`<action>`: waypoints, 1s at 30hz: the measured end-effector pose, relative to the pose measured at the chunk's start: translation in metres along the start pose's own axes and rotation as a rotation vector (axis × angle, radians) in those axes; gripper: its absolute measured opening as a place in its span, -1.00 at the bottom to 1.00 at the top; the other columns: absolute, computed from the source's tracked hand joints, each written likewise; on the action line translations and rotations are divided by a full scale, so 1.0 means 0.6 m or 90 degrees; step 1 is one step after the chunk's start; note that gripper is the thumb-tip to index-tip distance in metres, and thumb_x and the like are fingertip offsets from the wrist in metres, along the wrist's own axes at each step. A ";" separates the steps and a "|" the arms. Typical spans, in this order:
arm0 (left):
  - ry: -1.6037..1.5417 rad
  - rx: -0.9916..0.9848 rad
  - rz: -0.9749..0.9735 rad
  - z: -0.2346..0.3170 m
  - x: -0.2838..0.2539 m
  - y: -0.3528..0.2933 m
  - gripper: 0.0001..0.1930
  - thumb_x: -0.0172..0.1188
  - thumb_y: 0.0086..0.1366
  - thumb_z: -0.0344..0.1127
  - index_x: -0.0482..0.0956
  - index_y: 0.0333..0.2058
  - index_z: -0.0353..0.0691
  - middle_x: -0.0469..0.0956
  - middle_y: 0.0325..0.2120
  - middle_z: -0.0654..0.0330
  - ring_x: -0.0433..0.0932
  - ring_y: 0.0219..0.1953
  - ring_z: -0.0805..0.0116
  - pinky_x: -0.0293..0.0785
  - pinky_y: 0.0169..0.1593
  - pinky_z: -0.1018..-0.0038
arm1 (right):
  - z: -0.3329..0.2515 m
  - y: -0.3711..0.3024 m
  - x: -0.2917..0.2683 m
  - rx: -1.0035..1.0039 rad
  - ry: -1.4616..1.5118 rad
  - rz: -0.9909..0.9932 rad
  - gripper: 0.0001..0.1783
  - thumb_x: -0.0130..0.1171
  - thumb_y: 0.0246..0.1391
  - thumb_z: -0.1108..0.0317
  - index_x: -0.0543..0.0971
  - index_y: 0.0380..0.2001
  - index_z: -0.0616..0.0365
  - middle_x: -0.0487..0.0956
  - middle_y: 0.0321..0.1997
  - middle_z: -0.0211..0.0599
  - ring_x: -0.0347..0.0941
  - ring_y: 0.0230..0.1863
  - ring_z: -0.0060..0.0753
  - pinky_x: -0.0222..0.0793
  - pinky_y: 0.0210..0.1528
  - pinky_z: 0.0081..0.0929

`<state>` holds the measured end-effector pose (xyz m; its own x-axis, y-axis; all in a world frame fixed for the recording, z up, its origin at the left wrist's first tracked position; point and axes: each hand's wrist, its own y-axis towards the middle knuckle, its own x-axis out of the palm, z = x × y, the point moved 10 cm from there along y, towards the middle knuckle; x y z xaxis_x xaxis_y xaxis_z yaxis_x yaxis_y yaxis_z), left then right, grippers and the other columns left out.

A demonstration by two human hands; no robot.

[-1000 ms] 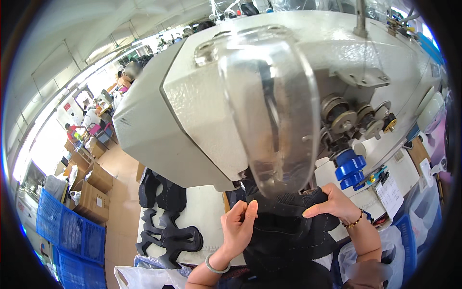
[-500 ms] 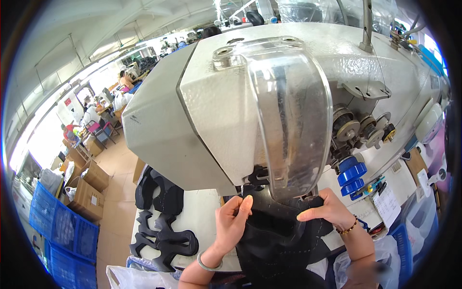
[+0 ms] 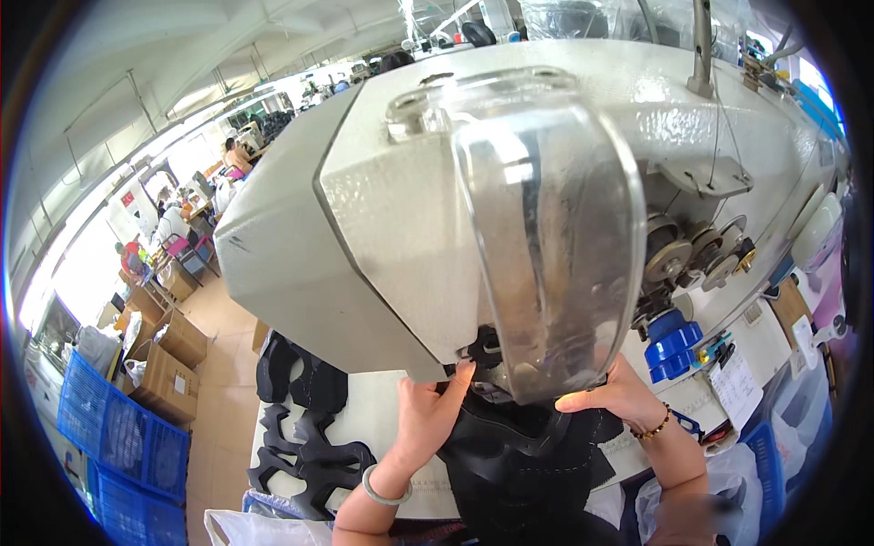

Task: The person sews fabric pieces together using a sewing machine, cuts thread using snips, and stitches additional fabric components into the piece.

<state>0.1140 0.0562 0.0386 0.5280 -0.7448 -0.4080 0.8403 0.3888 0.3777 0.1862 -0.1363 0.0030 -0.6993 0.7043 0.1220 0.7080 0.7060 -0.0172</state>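
A large pale sewing machine [image 3: 401, 200] fills the middle of the view, with a clear plastic guard [image 3: 555, 246] on its front. Beneath its head lies a dark, stitched black fabric piece [image 3: 519, 478], bent into folds and draping toward me. My left hand [image 3: 423, 414] is closed at the piece's left edge, thumb raised close under the machine head; its other fingers are partly hidden. On the opposite edge, my right hand [image 3: 619, 396] grips the piece, thumb on top and fingers mostly out of sight. The stitching point is hidden by the guard and machine head.
Cut black pieces [image 3: 314, 455] lie on the white table at left. Blue thread-tension knobs [image 3: 672, 346] and a written paper sheet [image 3: 736, 387] are at right. Blue crates [image 3: 118, 419] and cardboard boxes [image 3: 168, 382] stand on the floor. Other people work far left.
The machine looks larger and nearer as the view shifts. My left hand has moved slightly left, its thumb now up against the machine head's underside. The black piece's folds have changed shape.
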 end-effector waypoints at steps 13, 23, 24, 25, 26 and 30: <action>0.256 0.555 -0.069 0.125 0.024 -0.063 -0.59 0.34 -0.01 -0.12 0.60 -0.16 -0.10 0.46 -0.57 0.40 0.42 -0.50 0.48 0.24 -0.27 0.51 | 0.031 -0.016 0.044 -0.057 0.056 0.106 -0.58 0.36 -0.14 0.44 0.46 -0.16 0.19 0.48 -0.23 -0.46 0.40 -0.22 -0.59 0.35 -0.13 -0.55; 0.399 0.469 -0.097 0.104 0.015 -0.046 -0.46 0.23 -0.12 0.24 0.61 -0.12 0.25 0.41 -0.49 0.39 0.41 -0.45 0.47 0.31 -0.37 0.49 | 0.006 -0.008 0.086 -0.250 0.076 0.173 -0.80 0.22 -0.04 0.59 0.54 -0.27 0.29 0.57 -0.27 -0.40 0.44 -0.28 -0.70 0.36 -0.24 -0.70; 0.397 0.469 -0.096 0.105 0.016 -0.046 -0.46 0.23 -0.12 0.24 0.61 -0.12 0.25 0.41 -0.49 0.39 0.41 -0.45 0.47 0.31 -0.37 0.49 | 0.009 -0.006 0.085 -0.244 0.139 0.192 -0.81 0.21 -0.03 0.60 0.55 -0.28 0.28 0.57 -0.28 -0.40 0.44 -0.27 -0.71 0.37 -0.24 -0.70; 0.419 0.463 -0.082 0.106 0.016 -0.044 -0.50 0.27 -0.11 0.19 0.62 -0.14 0.23 0.40 -0.49 0.39 0.42 -0.45 0.49 0.33 -0.40 0.50 | 0.012 -0.005 0.082 -0.237 0.203 0.210 -0.82 0.20 -0.03 0.61 0.55 -0.29 0.28 0.57 -0.29 -0.40 0.44 -0.27 -0.71 0.37 -0.24 -0.71; 0.443 0.453 -0.066 0.105 0.013 -0.043 -0.54 0.31 -0.10 0.14 0.63 -0.16 0.21 0.39 -0.49 0.38 0.42 -0.45 0.51 0.35 -0.43 0.51 | 0.009 -0.002 0.086 -0.237 0.202 0.207 -0.82 0.20 -0.03 0.61 0.55 -0.29 0.28 0.57 -0.29 -0.40 0.44 -0.27 -0.71 0.37 -0.24 -0.71; 0.386 0.442 -0.016 0.103 0.001 -0.043 -0.61 0.36 -0.08 0.01 0.65 -0.21 0.14 0.45 -0.45 0.37 0.44 -0.42 0.46 0.39 -0.36 0.47 | 0.012 0.001 0.082 -0.261 0.175 0.240 -0.93 0.21 -0.02 0.58 0.58 -0.39 0.28 0.55 -0.43 -0.50 0.39 -0.41 -0.80 0.30 -0.41 -0.76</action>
<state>0.0849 0.0122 0.0796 0.6491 -0.2613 -0.7144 0.6935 -0.1825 0.6969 0.1513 -0.1009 0.0018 -0.3821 0.8159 0.4340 0.9194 0.2882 0.2677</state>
